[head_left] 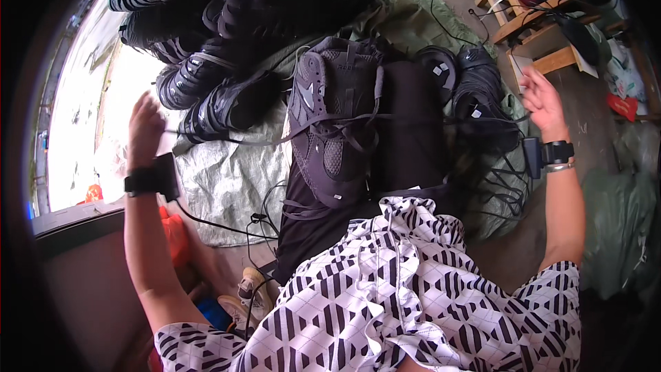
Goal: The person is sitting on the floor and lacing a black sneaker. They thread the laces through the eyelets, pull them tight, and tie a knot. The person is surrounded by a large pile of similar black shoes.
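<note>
A black and dark grey sneaker [333, 158] lies across my lap, toe toward me, its tongue standing up. Its dark shoelace [265, 142] is pulled out to both sides, passing loosely through only the lower part of the lacing as far as I can see. My left hand [146, 127], out at the far left, is closed around one lace end. Raised at the right, my right hand [542, 100] pinches the other end with curled fingers. Each wrist wears a black band with a small box. Both hands are well apart from the sneaker.
Stacked dark shoes [200, 89] fill the far left on a pale woven sheet [227, 193]. More black shoes [478, 89] with loose laces lie right of my legs. A wooden stool [551, 41] stands far right. A cable [206, 222] runs from my left wrist.
</note>
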`<state>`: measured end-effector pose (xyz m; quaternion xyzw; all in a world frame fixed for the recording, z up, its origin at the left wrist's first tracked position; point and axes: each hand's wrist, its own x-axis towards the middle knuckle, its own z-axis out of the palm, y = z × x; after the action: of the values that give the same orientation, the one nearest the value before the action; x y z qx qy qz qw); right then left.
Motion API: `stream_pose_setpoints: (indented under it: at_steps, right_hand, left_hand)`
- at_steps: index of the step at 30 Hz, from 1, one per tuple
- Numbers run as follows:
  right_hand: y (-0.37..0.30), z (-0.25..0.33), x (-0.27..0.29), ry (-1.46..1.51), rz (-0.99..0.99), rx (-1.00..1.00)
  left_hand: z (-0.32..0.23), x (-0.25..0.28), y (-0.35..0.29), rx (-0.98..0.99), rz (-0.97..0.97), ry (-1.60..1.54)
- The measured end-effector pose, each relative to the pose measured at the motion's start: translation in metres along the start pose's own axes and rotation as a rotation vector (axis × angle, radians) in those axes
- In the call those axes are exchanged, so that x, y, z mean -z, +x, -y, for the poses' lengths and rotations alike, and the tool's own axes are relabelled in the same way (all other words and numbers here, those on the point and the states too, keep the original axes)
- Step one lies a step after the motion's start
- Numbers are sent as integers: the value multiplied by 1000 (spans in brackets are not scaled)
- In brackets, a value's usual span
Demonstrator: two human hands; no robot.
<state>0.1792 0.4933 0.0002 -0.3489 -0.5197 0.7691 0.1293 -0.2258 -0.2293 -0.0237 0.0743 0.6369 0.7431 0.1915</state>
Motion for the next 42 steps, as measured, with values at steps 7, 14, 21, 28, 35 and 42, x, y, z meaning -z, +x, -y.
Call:
stream_pose_setpoints:
  at_steps: [7, 14, 21, 28, 35, 42]
  right_hand:
    - [-109, -36, -221, -597, 860, 134]
    - [-131, -82, -234, -1176, 980, 915]
    - [-131, -91, -231, -1242, 946, 1076]
    - [-131, -77, -227, -1010, 876, 803]
    - [-99, -64, -245, -668, 532, 230]
    - [-59, -49, -240, -154, 438, -43]
  left_hand:
    - [-13, -276, -111, 165, 375, 62]
    - [-5, -268, -135, 293, 367, 398]
    - [4, -299, -134, -673, 358, 1125]
    - [29, -300, -121, -619, 69, 956]
    - [44, -308, -111, -662, 119, 654]
    - [60, -308, -102, -405, 163, 430]
